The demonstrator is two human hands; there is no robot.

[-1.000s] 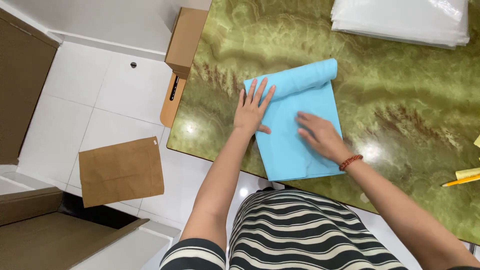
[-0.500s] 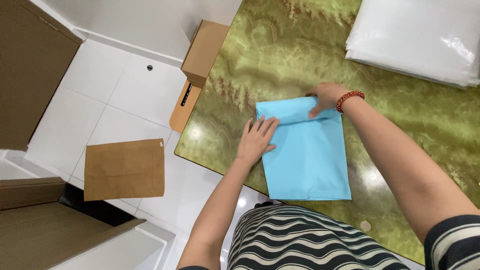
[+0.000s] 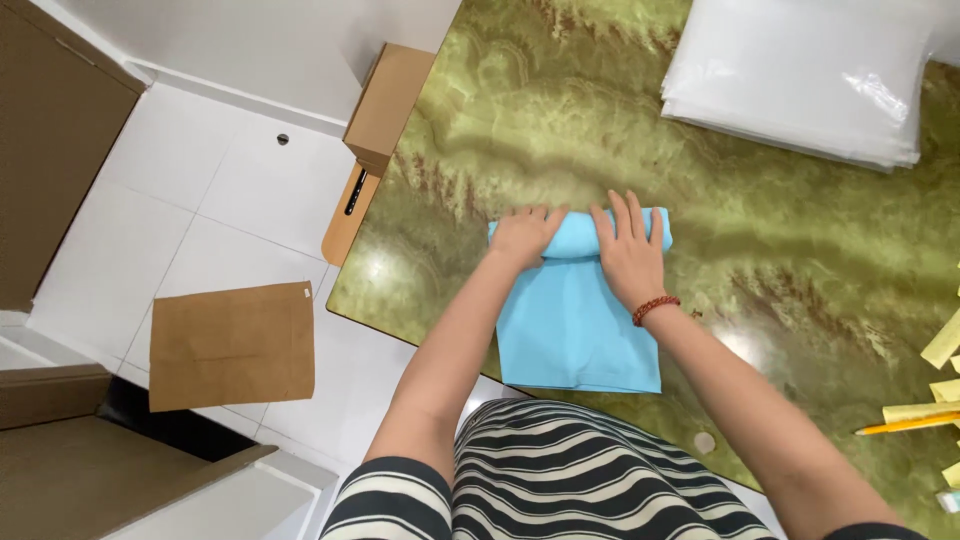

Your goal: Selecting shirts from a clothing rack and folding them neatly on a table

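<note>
Light-blue soft cloth (image 3: 578, 320), likely limp and light, is pressed at its rolled far end by the left hand (image 3: 525, 235) and right hand (image 3: 630, 250), palms down, neither closed around it.

A single head-worn camera looked steeply down from above the person's own torso, close enough that both forearms reached up from the bottom edge. The view was tilted, so the green marble table (image 3: 560, 110) ran diagonally, its near edge cutting from upper left to lower right. The left hand (image 3: 522, 237) and right hand (image 3: 630, 252) sat near the centre. The white tiled floor (image 3: 220, 190) filled the left side. No second view existed to overlap.
</note>
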